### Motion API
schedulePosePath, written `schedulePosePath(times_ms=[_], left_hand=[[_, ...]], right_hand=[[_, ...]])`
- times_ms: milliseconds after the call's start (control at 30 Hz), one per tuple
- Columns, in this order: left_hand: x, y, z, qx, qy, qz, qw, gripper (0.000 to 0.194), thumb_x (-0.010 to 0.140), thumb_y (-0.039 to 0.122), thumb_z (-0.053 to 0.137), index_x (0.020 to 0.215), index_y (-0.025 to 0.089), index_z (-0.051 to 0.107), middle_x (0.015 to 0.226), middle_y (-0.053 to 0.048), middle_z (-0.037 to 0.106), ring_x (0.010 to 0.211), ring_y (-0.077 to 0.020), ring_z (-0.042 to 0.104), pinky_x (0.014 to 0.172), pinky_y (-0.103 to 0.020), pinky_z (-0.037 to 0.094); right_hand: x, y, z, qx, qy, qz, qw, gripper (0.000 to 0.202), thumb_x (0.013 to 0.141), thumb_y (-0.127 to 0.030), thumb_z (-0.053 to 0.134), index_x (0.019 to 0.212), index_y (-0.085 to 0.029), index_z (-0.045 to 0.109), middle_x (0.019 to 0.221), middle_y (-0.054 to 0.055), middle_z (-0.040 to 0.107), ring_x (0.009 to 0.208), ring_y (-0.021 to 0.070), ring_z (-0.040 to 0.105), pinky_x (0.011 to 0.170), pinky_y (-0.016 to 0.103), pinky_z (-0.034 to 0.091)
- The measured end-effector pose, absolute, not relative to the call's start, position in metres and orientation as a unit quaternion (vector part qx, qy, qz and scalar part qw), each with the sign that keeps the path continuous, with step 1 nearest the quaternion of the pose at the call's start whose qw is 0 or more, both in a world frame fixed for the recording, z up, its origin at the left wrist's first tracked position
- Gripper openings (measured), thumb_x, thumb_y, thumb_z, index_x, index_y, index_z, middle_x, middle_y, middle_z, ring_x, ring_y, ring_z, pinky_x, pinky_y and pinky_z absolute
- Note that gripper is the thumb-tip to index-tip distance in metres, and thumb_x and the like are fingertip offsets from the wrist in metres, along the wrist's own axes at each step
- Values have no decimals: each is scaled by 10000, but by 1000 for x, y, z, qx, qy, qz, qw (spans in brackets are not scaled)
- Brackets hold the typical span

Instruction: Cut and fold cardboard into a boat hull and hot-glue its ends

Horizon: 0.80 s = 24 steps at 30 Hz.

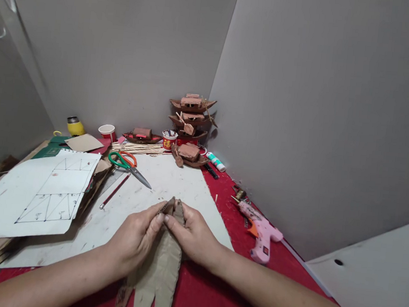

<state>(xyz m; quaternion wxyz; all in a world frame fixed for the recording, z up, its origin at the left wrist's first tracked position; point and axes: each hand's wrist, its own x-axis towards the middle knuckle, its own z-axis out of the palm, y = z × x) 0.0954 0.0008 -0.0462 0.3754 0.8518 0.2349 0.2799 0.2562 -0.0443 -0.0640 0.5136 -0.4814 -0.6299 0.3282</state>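
Observation:
Both my hands grip a cut piece of brown cardboard (161,260) near the bottom middle of the head view. Its far end is split into narrow points, and strips with slits between them run toward me. My left hand (142,234) holds the left edge, where the corrugation shows. On the right edge, my right hand (197,232) has its fingers wrapped round the cardboard. The two thumbs almost meet on its upper face. Past the hands lie green and orange-handled scissors (130,168) and a dark red pencil (114,191) on a white sheet (166,174).
A pink glue gun (264,234) lies on the red tablecloth (212,299) at right. Stacked cardboard boats (192,105) stand in the back corner, near wooden sticks (143,148) and a paper cup (107,131). A drawn plan (41,191) covers piled cardboard at left.

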Motion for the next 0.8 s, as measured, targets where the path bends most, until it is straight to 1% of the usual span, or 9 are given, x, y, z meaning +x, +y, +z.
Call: schedulePosePath(times_ms=[67,100,267,400,467,567,667,800], left_hand=[[97,0,-42,837,238,285,402,382,984,284,338,1306,197,525,1241,-52,646,1130,-188,599,917,-280,475],[98,0,-40,831,242,290,409,382,985,292,340,1300,196,535,1230,-49,653,1127,-191,600,908,-279,477],[99,0,-43,817,251,302,421,406,982,306,356,1345,187,493,1317,-47,595,1217,-188,537,1006,-288,425],[98,-1,-50,813,260,305,422,436,979,323,354,1369,158,462,1369,-62,547,1283,-178,475,1093,-297,357],[97,-1,-52,814,269,305,415,443,978,334,354,1367,154,465,1373,-65,543,1289,-171,469,1112,-299,338],[96,-2,-53,812,275,307,413,429,976,335,359,1354,177,484,1382,-52,533,1289,-156,468,1128,-296,316],[94,-5,-50,807,269,316,421,420,976,330,360,1361,208,477,1415,-30,496,1310,-144,440,1146,-296,283],[93,-10,-47,795,257,328,441,416,978,333,354,1365,237,474,1439,-11,464,1328,-147,415,1153,-307,272]], right_hand=[[255,-45,-63,-481,-637,316,513,102,884,-215,495,890,-163,582,816,12,598,778,155,546,738,264,446],[255,-45,-63,-482,-639,311,513,110,889,-219,491,898,-161,584,822,15,601,779,155,545,740,266,444],[256,-44,-63,-490,-644,305,502,146,918,-253,463,923,-154,570,847,32,605,778,159,540,737,274,441],[256,-45,-61,-458,-658,323,503,208,959,-288,401,924,-170,568,846,17,586,809,153,541,766,268,440],[256,-46,-60,-442,-659,334,508,234,972,-303,378,938,-177,572,840,8,569,815,148,536,768,264,440],[256,-45,-58,-429,-662,335,516,247,974,-319,378,946,-178,579,825,6,546,808,148,525,760,266,442],[257,-45,-56,-408,-680,319,519,243,970,-315,390,909,-173,577,834,14,534,801,147,513,763,271,442],[259,-45,-55,-383,-706,299,516,240,969,-317,398,917,-173,583,860,26,539,805,144,514,782,269,446]])
